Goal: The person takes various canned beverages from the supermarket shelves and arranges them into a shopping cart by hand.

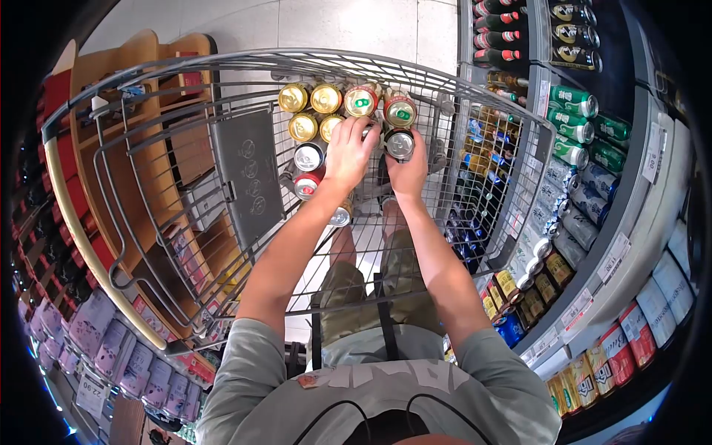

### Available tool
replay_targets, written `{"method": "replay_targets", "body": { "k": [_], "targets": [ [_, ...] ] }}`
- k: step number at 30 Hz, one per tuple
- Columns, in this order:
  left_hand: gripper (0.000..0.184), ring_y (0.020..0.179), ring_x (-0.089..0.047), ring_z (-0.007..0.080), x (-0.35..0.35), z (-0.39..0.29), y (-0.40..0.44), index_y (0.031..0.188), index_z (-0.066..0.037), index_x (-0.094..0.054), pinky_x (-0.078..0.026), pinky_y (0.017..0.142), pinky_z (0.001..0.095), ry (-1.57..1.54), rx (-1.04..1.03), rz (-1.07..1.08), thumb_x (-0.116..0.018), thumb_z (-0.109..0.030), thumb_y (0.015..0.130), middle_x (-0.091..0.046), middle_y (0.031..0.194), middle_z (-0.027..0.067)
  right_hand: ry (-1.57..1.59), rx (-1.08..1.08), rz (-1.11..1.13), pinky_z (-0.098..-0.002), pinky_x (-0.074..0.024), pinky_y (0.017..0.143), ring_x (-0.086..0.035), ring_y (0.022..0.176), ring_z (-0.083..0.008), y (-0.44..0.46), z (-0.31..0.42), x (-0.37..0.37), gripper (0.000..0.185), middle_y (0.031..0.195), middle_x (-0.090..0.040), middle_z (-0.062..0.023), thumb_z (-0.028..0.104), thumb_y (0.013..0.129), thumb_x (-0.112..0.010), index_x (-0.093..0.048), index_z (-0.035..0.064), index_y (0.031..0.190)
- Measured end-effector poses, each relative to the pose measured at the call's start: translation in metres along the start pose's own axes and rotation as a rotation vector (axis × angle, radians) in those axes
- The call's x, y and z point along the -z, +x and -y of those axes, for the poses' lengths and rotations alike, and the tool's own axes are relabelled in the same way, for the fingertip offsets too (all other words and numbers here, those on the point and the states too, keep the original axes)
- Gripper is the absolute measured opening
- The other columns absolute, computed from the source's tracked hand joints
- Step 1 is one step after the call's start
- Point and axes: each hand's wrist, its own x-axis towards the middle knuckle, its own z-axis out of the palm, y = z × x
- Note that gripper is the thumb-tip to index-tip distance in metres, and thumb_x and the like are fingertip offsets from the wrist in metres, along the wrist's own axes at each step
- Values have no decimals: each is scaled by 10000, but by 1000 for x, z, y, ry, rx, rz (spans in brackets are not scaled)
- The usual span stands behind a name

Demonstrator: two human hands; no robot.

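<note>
Hands (pixel 348 154) among cans (pixel 361 102) in cart (pixel 256 211) beside shelves (pixel 649 200)

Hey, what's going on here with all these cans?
A person is handling drink cans in a wire shopping cart. The right hand holds a silver-topped can; the left hand is over the cans beside it, but its grip is unclear. Gold-topped cans stand grouped nearby, and a drinks shelf is on the right.

Single view, head-worn, wide-angle with dark rounded edges. Camera looked steeply down and forward from above the wearer's shirt (pixel 467 400), near over the cart (pixel 252 174); floor (pixel 356 26) lay at frame top.
</note>
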Motion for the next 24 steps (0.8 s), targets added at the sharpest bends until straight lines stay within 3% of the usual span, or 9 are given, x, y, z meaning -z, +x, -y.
{"method": "replay_targets", "body": {
  "k": [12, 13, 24],
  "targets": [
    [662, 1171, -491, 288, 3, 4, -4, 1279, -96, -527, -397, 969, 415, 3, -6, 22, -722, -78, 647, -543, 1236, 83, 72, 50, 18, -445, -407, 1026, -488, 1216, -442, -3, -6, -12, 781, 1312, -492, -255, 19, 690, -754, -368, -4, 1368],
    [596, 1176, -495, 281, 4, 3, -5, 1274, -100, -526, -392, 970, 404, -11, 5, 41, -663, -76, 695, -547, 1246, 88, 61, 74, -3, -451, -393, 1038, -471, 1233, -444, -3, -6, -13, 794, 1328, -473, -260, 16, 684, -753, -357, -9, 1372],
    [563, 1175, -492, 328, 20, -13, -19, 1228, -54, -514, -386, 991, 456, -162, 61, -60, -672, -72, 687, -523, 1261, 127, 58, 94, -46, -487, -325, 1095, -398, 1276, -454, -8, 3, -12, 850, 1355, -397, -263, -11, 668, -744, -306, -14, 1397]
  ]
}}
